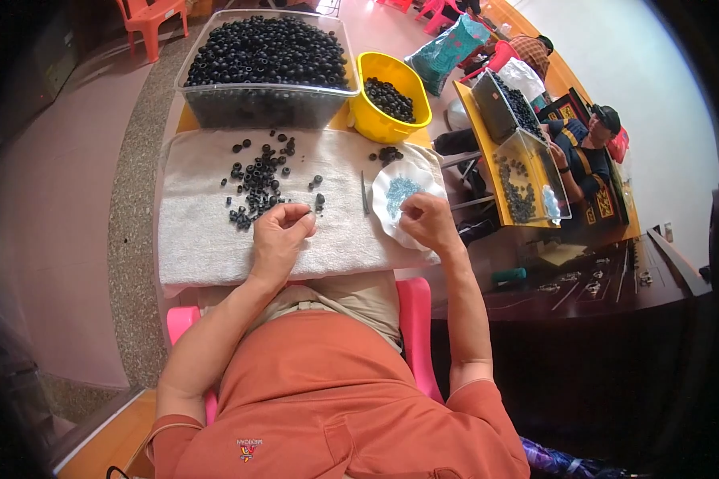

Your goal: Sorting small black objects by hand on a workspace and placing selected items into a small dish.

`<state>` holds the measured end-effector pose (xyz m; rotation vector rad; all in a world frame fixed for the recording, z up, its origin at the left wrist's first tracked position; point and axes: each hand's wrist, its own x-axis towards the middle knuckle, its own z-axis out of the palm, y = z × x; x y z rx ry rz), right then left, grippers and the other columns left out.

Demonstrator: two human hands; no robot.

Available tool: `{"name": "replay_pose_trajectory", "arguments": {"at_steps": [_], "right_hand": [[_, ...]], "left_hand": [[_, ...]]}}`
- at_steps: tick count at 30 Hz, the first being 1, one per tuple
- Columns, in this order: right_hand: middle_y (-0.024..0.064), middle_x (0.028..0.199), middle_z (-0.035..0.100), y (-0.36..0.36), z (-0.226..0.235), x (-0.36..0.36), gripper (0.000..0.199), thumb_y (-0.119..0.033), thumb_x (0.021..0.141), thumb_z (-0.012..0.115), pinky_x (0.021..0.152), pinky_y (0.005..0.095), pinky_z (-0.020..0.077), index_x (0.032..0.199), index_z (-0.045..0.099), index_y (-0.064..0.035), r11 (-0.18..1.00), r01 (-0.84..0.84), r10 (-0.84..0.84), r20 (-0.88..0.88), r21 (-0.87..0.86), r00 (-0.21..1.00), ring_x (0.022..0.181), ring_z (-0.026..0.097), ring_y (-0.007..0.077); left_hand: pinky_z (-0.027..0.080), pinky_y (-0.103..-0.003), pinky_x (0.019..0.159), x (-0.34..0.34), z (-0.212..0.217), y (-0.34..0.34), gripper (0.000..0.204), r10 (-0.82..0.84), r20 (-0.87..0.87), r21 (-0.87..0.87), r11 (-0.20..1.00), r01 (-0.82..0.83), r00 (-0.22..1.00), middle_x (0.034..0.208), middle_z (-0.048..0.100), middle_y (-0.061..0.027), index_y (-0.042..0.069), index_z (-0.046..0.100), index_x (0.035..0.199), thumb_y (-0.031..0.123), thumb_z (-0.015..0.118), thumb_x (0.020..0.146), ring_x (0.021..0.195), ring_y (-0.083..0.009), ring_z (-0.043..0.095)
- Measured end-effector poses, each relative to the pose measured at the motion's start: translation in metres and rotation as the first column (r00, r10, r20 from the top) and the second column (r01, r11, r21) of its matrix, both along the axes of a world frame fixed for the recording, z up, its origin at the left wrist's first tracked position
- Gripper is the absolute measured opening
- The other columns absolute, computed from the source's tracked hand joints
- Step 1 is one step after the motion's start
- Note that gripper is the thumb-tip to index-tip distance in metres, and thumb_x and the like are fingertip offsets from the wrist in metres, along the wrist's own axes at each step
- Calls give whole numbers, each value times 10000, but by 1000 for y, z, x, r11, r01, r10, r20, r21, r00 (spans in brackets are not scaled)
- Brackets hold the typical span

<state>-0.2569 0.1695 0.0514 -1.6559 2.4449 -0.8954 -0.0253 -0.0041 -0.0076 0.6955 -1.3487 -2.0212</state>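
Your left hand (282, 227) pinches a black ring at centre frame; your right hand (425, 222) picks from the white plate (385, 211); many loose rings (257, 184) remain on the towel (200, 231).

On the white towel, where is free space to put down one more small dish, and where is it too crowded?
The towel is bare along its left edge and in the near-left corner beside the left hand. Another bare strip lies between the scattered black rings and the tweezers. It is crowded around the rings and by the white dish under the right hand.
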Motion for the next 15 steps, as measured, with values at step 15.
{"name": "replay_pose_trajectory", "arguments": {"at_steps": [15], "right_hand": [[106, 778, 653, 6, -7, -1, 148, 3, 917, 561, 675, 264, 500, 1030, 655, 25, 991, 1, 12, 97, -135, 995, 722, 638, 147]], "left_hand": [[532, -232, 706, 0, -1, 0, 130, 3, -14, 0, 1000, -3, 1000, 868, 668, -39, -9, 657, 1011, 25, 670, 886, 741, -105, 636]]}}
